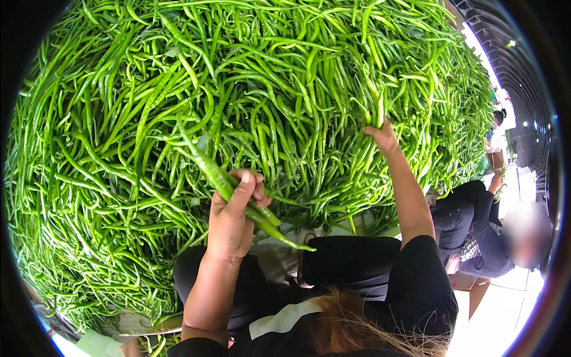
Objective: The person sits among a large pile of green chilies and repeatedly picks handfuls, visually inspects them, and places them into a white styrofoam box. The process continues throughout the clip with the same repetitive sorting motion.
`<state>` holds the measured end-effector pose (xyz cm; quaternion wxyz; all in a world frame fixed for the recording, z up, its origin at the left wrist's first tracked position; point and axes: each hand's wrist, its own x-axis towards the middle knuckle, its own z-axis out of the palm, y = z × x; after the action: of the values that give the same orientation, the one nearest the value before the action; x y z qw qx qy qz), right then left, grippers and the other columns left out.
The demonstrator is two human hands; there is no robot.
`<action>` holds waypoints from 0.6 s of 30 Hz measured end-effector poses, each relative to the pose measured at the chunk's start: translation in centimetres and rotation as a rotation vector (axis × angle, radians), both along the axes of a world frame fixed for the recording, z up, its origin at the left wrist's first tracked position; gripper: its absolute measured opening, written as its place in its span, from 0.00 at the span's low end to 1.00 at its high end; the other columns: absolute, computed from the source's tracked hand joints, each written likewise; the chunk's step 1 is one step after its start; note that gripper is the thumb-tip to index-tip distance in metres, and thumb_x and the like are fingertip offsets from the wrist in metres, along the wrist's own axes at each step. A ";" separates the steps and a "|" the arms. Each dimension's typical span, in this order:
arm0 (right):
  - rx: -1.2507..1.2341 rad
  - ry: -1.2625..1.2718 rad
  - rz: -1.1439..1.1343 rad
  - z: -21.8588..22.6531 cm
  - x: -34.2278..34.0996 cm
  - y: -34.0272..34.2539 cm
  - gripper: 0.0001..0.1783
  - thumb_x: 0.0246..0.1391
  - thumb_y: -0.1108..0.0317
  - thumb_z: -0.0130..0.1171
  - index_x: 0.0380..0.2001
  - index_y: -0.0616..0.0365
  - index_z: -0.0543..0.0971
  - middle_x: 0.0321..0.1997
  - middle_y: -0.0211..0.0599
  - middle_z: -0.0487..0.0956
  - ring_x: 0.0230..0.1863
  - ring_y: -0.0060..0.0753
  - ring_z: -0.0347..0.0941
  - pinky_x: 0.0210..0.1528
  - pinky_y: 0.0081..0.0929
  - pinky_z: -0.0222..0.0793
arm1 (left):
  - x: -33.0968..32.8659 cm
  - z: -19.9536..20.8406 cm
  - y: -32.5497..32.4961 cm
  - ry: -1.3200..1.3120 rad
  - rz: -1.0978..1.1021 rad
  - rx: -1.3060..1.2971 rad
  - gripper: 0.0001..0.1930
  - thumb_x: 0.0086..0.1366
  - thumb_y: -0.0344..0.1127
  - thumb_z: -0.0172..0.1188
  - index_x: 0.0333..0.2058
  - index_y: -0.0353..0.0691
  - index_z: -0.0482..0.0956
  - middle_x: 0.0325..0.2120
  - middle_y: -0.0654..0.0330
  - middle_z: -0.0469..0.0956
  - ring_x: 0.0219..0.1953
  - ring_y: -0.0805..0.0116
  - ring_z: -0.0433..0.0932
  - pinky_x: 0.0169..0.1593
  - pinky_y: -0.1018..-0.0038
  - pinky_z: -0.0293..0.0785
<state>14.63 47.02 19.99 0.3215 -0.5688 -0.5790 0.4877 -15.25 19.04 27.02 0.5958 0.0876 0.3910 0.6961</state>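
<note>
A huge heap of long green chili peppers (pixel 297 119) spreads in front of me. Just above its near edge, my left hand (pixel 235 214) is closed round a few green chili peppers (pixel 217 177), thumb on top. They slant from upper left to lower right, one tip sticking out past the fingers. Farther out and to the right, my right hand (pixel 383 135) reaches onto the heap. Its thumb and fingers close on the lower end of a green chili pepper (pixel 380 112); the other fingers are partly hidden.
My dark-clothed legs (pixel 351 262) are bent against the heap's near edge. At the right another person (pixel 470 220) in dark clothes sits close by, and one more (pixel 496 134) is farther back. At the lower left a cardboard edge (pixel 166 326) and a pale green box (pixel 98 345) stand.
</note>
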 end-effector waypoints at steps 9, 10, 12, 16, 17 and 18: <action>0.206 0.353 0.331 13.6 -1.7 -4.4 0.18 0.45 0.76 0.63 0.43 0.54 0.76 0.42 0.33 0.78 0.46 0.30 0.72 0.49 0.29 0.66 | 1.9 1.1 0.7 0.116 -0.015 0.174 0.09 0.64 0.38 0.55 0.32 0.38 0.74 0.21 0.65 0.71 0.24 0.76 0.67 0.32 0.77 0.67; 0.249 0.423 0.297 15.1 -2.1 -4.8 0.17 0.47 0.77 0.61 0.43 0.54 0.76 0.43 0.35 0.78 0.44 0.31 0.73 0.45 0.29 0.69 | 1.8 1.7 0.6 0.118 -0.034 0.184 0.09 0.64 0.38 0.56 0.32 0.38 0.74 0.21 0.65 0.70 0.23 0.76 0.67 0.31 0.77 0.67; 0.194 0.479 0.266 17.2 -2.1 -4.9 0.12 0.46 0.78 0.61 0.37 0.58 0.78 0.40 0.37 0.80 0.41 0.33 0.76 0.38 0.28 0.72 | 1.7 2.4 0.4 0.143 -0.039 0.214 0.09 0.63 0.38 0.57 0.34 0.38 0.74 0.19 0.65 0.70 0.20 0.76 0.67 0.28 0.77 0.67; 0.193 0.559 0.402 20.2 -2.8 -6.8 0.15 0.47 0.78 0.61 0.41 0.61 0.75 0.41 0.43 0.78 0.42 0.37 0.76 0.44 0.33 0.74 | 0.6 3.4 -0.8 0.261 0.042 0.255 0.12 0.62 0.39 0.58 0.36 0.36 0.75 0.16 0.65 0.68 0.19 0.75 0.65 0.26 0.77 0.66; 0.183 0.592 0.447 20.4 -3.1 -7.8 0.16 0.47 0.78 0.60 0.42 0.62 0.74 0.42 0.44 0.78 0.42 0.38 0.76 0.46 0.34 0.74 | 0.3 3.6 -1.2 0.310 0.108 0.276 0.11 0.61 0.38 0.59 0.36 0.36 0.75 0.17 0.65 0.69 0.19 0.76 0.65 0.25 0.78 0.65; 0.180 0.586 0.484 20.9 -3.5 -8.7 0.18 0.47 0.78 0.60 0.43 0.62 0.72 0.42 0.45 0.78 0.42 0.39 0.76 0.49 0.37 0.73 | 0.3 3.9 -1.3 0.343 0.148 0.297 0.10 0.61 0.37 0.59 0.35 0.36 0.75 0.18 0.66 0.70 0.18 0.77 0.65 0.24 0.80 0.65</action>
<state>11.09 38.33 40.93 0.3974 -0.2218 -0.6208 0.6383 -14.93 17.73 30.87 0.4484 0.2624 0.3850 0.7628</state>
